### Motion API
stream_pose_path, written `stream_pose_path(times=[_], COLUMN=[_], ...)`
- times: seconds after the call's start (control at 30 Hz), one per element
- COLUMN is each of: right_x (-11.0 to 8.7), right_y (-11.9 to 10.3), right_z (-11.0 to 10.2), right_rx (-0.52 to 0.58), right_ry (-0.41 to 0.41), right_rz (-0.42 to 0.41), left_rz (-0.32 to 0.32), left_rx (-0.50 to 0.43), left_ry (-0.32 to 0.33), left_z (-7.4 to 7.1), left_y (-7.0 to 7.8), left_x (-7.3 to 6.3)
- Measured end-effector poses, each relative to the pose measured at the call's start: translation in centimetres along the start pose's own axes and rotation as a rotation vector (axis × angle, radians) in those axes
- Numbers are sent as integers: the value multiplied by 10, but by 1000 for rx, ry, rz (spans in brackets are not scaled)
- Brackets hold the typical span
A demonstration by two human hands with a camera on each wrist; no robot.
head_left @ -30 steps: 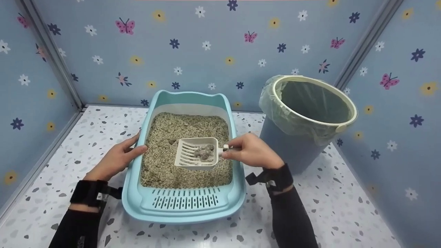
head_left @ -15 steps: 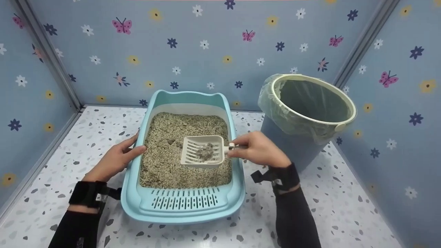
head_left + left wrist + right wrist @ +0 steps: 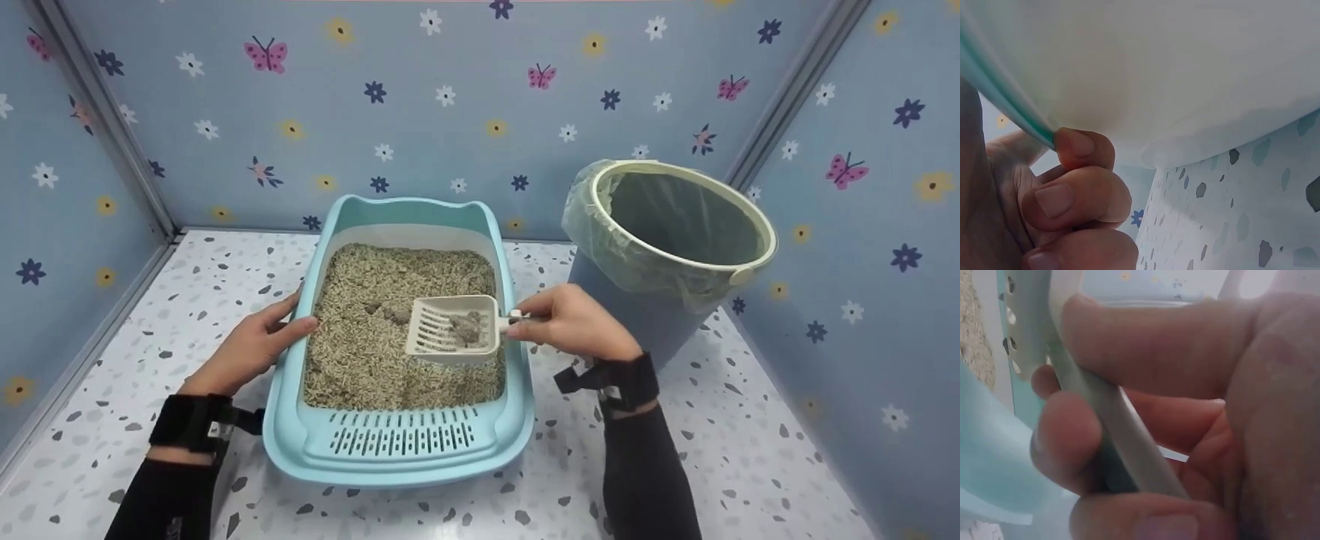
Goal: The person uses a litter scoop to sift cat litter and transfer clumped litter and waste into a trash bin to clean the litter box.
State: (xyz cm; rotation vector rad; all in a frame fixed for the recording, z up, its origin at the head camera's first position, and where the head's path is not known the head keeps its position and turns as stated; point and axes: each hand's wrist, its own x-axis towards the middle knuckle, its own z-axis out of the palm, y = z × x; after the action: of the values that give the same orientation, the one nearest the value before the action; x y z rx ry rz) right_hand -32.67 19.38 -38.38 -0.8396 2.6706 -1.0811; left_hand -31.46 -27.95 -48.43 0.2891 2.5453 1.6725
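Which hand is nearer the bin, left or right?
Right. The right hand holds the scoop by its handle, just left of the bin in the head view; the left hand is farther off, gripping the litter tray's left rim.

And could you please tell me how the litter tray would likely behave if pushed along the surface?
The litter tray would probably slide rather than tip, being broad and low. It may feel heavy, since litter covers its floor. It looks like moulded plastic, so it should flex little where the left hand grips it.
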Motion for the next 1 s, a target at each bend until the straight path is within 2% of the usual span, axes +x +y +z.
stream_pose_path(times=[0.13,0.33,0.47,0.67,0.83,1.0], right_x=[7,-7,1,-4,2,3], right_y=[-4,0,0,5,-1,0], right_z=[6,-5,1,-6,3,4], right_rx=[-20,-15,2,17,12,25], right_ry=[-29,10,-31,-2,-34,-19], right_rz=[-54,3,-22,-7,-13,-15], left_rz=[-3,12,10,10,-5,-8], left_rx=[2,28,21,29,34,27], left_ry=[-1,-12,-10,-6,0,4], left_z=[0,0,0,1,0,0], left_y=[0,1,1,2,1,0], left_x=[1,4,1,1,1,1])
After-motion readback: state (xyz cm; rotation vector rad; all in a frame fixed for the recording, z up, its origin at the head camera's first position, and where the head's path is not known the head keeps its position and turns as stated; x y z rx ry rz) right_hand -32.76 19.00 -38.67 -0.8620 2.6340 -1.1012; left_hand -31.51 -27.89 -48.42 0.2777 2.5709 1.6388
